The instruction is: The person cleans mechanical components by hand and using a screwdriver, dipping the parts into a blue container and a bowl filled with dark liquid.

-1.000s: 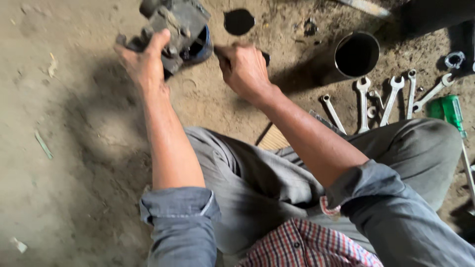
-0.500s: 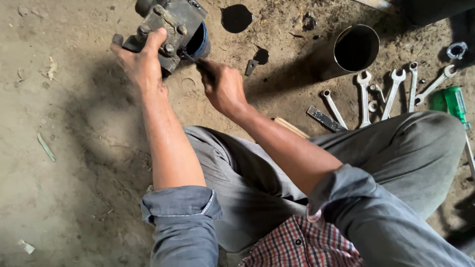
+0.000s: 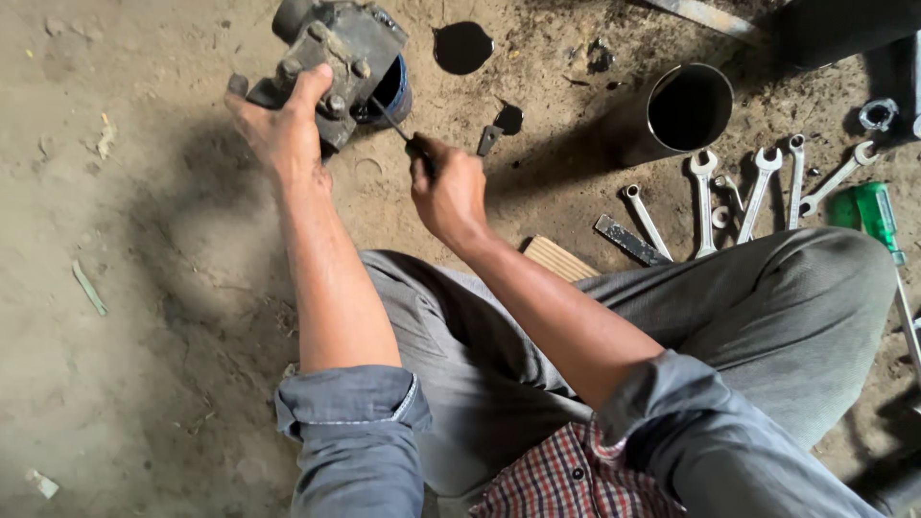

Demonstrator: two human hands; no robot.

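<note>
While the left hand clamps its fingers and thumb on a greasy metal casting at 11 o'clock in the view, the right hand is fisted tight round a thin dark tool, whose tip reaches up toward the casting (exact contact point too small to tell). Casting sits tilted over a dark blue-rimmed can on the dirt floor. Oil puddle at 12 o'clock, just beyond the can. Open black metal cup at 1 o'clock, well apart from both hands. Row of open-end spanners at 2 o'clock, green-handled screwdriver at 3 o'clock beside them. Flat dark bar and wooden block lie near the grey-trousered knee.
</note>
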